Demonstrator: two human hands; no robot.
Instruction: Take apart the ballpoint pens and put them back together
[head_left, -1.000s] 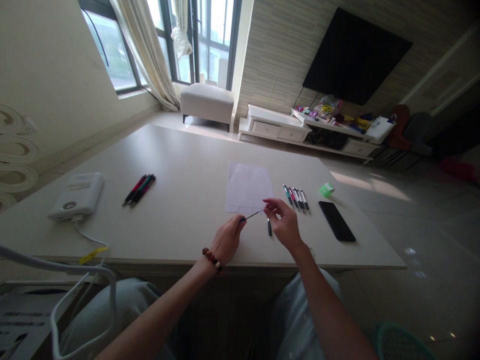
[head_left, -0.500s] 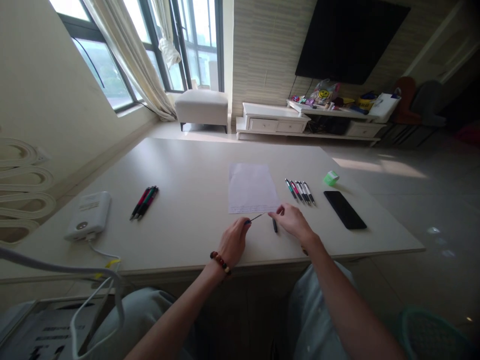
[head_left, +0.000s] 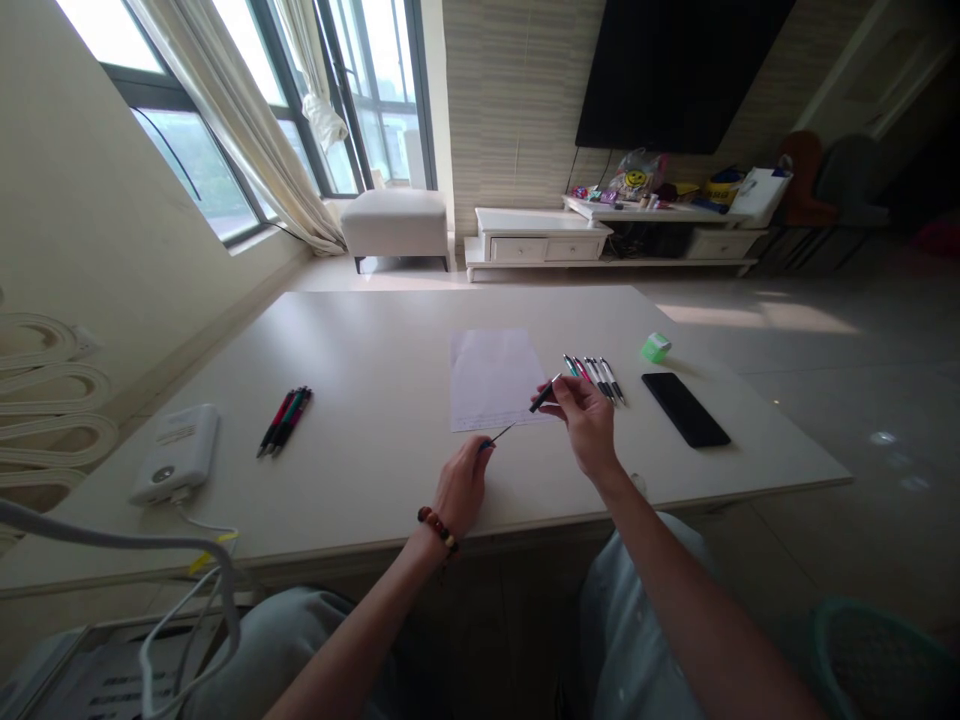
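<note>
My left hand (head_left: 461, 484) rests on the table (head_left: 375, 460) and pinches a thin pen refill (head_left: 500, 434) that points up and to the right. My right hand (head_left: 585, 422) is lifted just above the table and holds a short black pen barrel (head_left: 544, 393) between its fingertips, a little beyond the refill's tip. Both hover near the lower edge of a white sheet of paper (head_left: 491, 375). A row of several pens (head_left: 594, 376) lies just right of my right hand.
Three pens (head_left: 285, 420) lie at the left, beside a white power bank (head_left: 175, 455) with a cable. A black phone (head_left: 685, 408) and a small green object (head_left: 655, 347) sit at the right. Beyond are a stool, TV cabinet and window.
My right hand picked the black pen barrel off the table and raised it toward the refill's tip. My left hand kept hold of the refill. The camera tilted slightly.
</note>
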